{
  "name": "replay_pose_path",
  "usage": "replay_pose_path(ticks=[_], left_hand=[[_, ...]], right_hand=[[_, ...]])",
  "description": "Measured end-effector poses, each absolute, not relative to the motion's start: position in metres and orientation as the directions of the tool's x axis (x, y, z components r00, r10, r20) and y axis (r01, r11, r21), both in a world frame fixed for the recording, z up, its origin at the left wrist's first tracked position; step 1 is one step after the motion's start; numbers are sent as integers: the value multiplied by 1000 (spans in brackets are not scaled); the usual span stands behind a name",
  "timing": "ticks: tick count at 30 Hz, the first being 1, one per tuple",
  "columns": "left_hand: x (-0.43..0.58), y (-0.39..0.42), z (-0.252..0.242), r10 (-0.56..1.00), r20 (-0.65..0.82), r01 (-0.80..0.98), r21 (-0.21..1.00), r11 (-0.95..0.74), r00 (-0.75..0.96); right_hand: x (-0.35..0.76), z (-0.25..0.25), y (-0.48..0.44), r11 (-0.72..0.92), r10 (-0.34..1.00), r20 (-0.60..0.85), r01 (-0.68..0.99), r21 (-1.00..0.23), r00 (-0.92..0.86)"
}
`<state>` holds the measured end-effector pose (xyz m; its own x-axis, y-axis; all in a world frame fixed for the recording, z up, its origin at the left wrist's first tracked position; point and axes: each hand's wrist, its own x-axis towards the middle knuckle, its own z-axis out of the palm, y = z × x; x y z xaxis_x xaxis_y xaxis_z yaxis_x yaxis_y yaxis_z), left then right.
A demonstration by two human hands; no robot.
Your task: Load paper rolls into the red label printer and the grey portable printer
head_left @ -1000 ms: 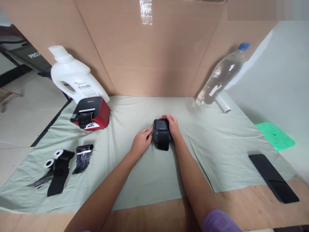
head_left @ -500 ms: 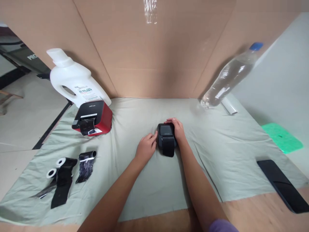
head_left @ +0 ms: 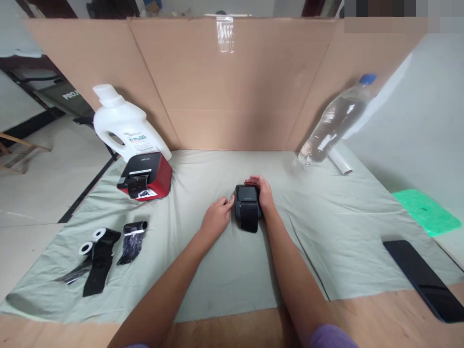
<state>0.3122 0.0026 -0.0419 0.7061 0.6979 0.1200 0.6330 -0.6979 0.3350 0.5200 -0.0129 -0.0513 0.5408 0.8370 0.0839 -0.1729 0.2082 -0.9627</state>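
Note:
A small black portable printer [head_left: 248, 193] sits on the cloth, and a strip of black label ribbon [head_left: 249, 216] hangs out over its front. My right hand [head_left: 263, 193] is cupped against its right side and far edge, fingers bent over the back corner. On the other side, my left hand [head_left: 217, 215] has its index finger stretched to the printer's left edge. The other left fingers are curled, with nothing visible in them. The fingertip's exact contact point is too small to make out.
A red and black printer [head_left: 152, 175] stands before a white jug [head_left: 123, 121] at left. Nearer lie black ribbon rolls [head_left: 99, 261]. A water bottle [head_left: 335, 121] leans on the cardboard [head_left: 232, 96]; a white tube [head_left: 340, 162], green sheet [head_left: 427, 210] and phone [head_left: 424, 278] are at right.
The camera view has tilted up, so the cardboard's top edge shows. Both hands stay at the black printer, with the left index finger a little more stretched out.

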Motion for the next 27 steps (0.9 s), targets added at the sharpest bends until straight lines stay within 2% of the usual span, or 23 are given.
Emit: replay_pose_path(ticks=[4,9,13,21,24,27], left_hand=[[313,-1,-37,705,88,674,230,-702,704],[313,-4,-33,709,91,674,245,-697,699],[311,0,-37,721,109,645,372,-668,684],[311,20,-49,730,70,429,770,-473,679],[314,22,-51,772,24,400,845,-356,636],[316,20,-50,805,2,398,868,-295,593]], right_hand=[[520,-53,-13,220,819,92,-162,-962,566],[520,-52,-13,213,818,88,-157,-964,569],[520,-51,-13,218,827,95,-160,-963,553],[521,-52,-11,226,828,96,-172,-959,552],[521,-51,-11,225,827,106,-153,-962,551],[520,-49,-12,217,831,111,-133,-967,545]])
